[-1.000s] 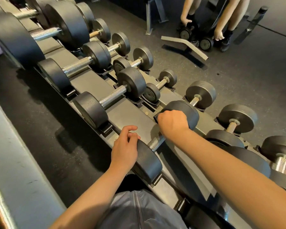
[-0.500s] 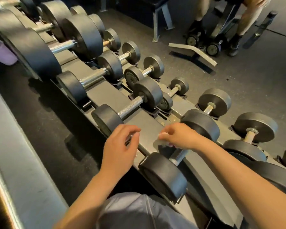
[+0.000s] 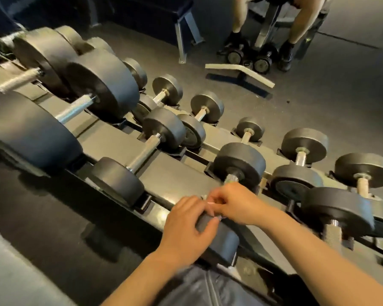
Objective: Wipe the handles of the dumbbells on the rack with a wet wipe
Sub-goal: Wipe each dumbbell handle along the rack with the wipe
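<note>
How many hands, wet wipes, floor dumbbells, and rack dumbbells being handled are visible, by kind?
Hands: 2 (left hand, right hand)
Wet wipe: 1
Handled rack dumbbell: 1
Floor dumbbells: 2
Total: 6

A: Which dumbbell (image 3: pixel 228 195) is it?

B: The near one on the rack's (image 3: pixel 164 173) front row, black round heads, knurled metal handle (image 3: pixel 231 178). It lies tilted in its cradle, one head (image 3: pixel 239 165) far, the other (image 3: pixel 219 241) close.

A: And the wet wipe (image 3: pixel 210 203)?

B: Only a pale sliver shows between the fingers, over the handle's middle. Most of it is hidden.

A: The other dumbbells?

B: They lie in two slanting rows on the rack, larger toward the left, smaller behind, each with a bare silver handle between dark heads.
</note>
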